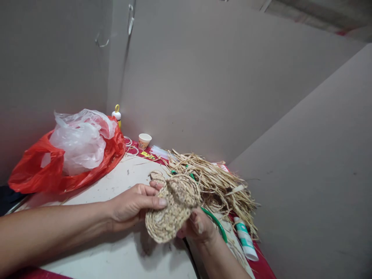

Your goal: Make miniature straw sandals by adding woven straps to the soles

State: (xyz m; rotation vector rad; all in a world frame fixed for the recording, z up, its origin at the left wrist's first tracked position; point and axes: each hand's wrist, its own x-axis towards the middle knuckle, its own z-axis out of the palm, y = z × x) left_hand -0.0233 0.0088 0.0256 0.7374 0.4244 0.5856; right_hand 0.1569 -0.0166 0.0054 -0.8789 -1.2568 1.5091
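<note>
Both hands hold a small woven straw slipper [171, 207] above a pale work board [116, 248]. My left hand [132, 205] grips its left edge, thumb on top and fingers curled beneath. My right hand [197, 226] supports it from below at the right, fingers closed against the weave and partly hidden by it. A pile of loose straw strips [215, 182] lies just behind the slipper.
A red plastic bag [37, 170] with a clear bag [81, 139] in it sits at the left. A paper cup [144, 140] and small bottle [117, 115] stand by the wall. A white-green tube [245, 240] and green cord [216, 223] lie right. Cardboard walls enclose the space.
</note>
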